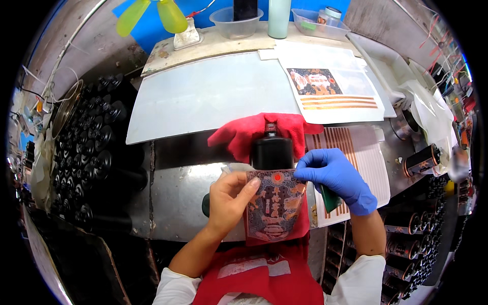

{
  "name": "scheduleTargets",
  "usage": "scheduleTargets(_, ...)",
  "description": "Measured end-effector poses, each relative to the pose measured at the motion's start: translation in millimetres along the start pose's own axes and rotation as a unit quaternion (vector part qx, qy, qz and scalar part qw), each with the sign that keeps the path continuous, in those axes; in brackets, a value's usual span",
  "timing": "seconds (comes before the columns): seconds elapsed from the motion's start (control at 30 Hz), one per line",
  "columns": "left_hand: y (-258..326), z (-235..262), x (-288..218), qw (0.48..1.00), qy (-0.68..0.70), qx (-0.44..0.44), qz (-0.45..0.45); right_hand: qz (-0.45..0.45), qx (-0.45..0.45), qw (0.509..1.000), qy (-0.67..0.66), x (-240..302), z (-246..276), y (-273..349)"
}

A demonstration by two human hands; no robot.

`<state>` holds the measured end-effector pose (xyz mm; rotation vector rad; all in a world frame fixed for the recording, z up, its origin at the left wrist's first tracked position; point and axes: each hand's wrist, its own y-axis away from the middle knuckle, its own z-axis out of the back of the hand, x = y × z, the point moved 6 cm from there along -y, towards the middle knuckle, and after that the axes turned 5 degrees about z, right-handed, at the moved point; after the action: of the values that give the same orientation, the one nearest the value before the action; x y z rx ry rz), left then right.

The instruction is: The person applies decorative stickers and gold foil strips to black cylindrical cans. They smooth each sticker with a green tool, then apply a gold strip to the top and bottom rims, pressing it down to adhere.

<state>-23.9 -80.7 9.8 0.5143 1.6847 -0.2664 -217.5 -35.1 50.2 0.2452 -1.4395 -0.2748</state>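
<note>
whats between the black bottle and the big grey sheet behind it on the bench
In the head view, a crumpled red cloth lies between the black bottle and the grey sheet, under the bottle's neck.

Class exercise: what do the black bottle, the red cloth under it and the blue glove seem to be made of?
Black bottle: probably glossy glass or glazed ceramic, given its soft highlights. Red cloth: soft woven or fleecy fabric, matte and rumpled into folds. Blue glove on the right hand: thin nitrile or latex, smooth and tight on the fingers.
</note>
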Motion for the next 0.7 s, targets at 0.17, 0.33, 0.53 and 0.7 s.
scheduleTargets(0.17,-12.4,1.7,3.0,0.998,0.062,-0.03,0.002,0.0,-0.048,0.997,-0.066,-14.8,0.8,-15.3)
scheduleTargets(0.33,-28.0,4.3,10.9,0.992,0.114,-0.056,-0.007,0.01,-0.081,0.994,-0.07,-20.1,6.1,-27.2)
scheduleTargets(0.53,-32.6,4.4,15.1,0.984,0.153,-0.089,-0.006,0.031,-0.105,0.993,-0.048,-19.7,7.6,-34.7)
scheduleTargets(0.7,-38.6,3.4,15.5,0.985,0.147,-0.086,-0.012,0.038,-0.121,0.99,-0.065,-21.5,9.9,-38.0)
